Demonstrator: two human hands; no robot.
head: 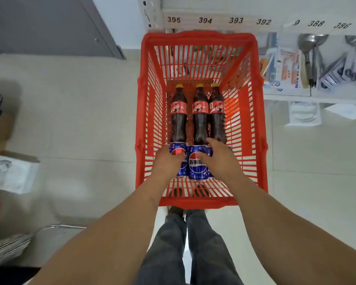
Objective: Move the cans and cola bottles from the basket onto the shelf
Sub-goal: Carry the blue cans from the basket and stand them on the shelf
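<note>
Down in the red basket (253,112), three blue cans (197,167) lie side by side at the near end, touching the bases of three cola bottles (199,116) that point toward the shelf (214,20); open floor shows beyond the bottle caps. The left hand (168,161) curls around the left can, while the right hand (220,159) wraps the right can, its fingers (202,156) touching the middle one.

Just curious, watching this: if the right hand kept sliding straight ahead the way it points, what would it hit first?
Probably the right cola bottle: the right hand rests on a blue can, its fingers already near that bottle's base. Depth is hard to judge.
</note>
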